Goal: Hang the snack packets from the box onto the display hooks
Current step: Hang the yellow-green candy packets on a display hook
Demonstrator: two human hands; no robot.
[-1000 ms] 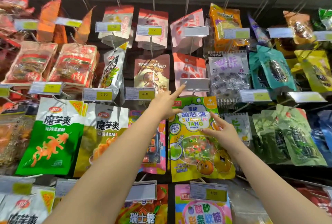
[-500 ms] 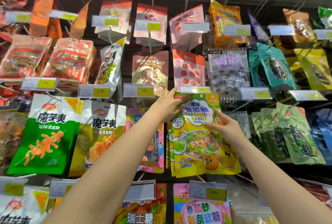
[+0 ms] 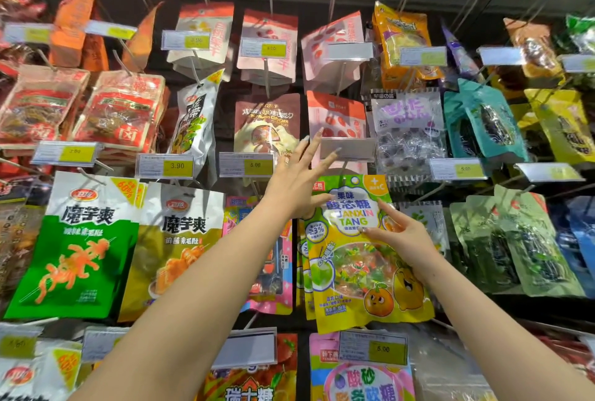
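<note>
A green and yellow candy packet (image 3: 354,259) with cartoon fruit hangs tilted in the middle row, in front of more packets of the same kind. My right hand (image 3: 401,235) holds it at its right edge, thumb and forefinger lying on the front; the other fingers are hidden. My left hand (image 3: 297,182) reaches up beside the packet's top left corner with its fingers straight, and the fingertips touch the blank grey price tag (image 3: 347,147) on the hook's end. The hook wire (image 3: 345,166) shows just above the packet's top. No box is in view.
Rows of hooks with price tags carry other snack packets: green and olive konjac packets (image 3: 77,239) at the left, a pink packet (image 3: 273,259) behind my left arm, dark green packets (image 3: 515,239) at the right. Another candy packet (image 3: 357,371) hangs directly below.
The candy packet has slid a little further back under the tag. My left hand's fingers have spread upward and tipped the grey tag up. My right hand stays on the packet's right edge.
</note>
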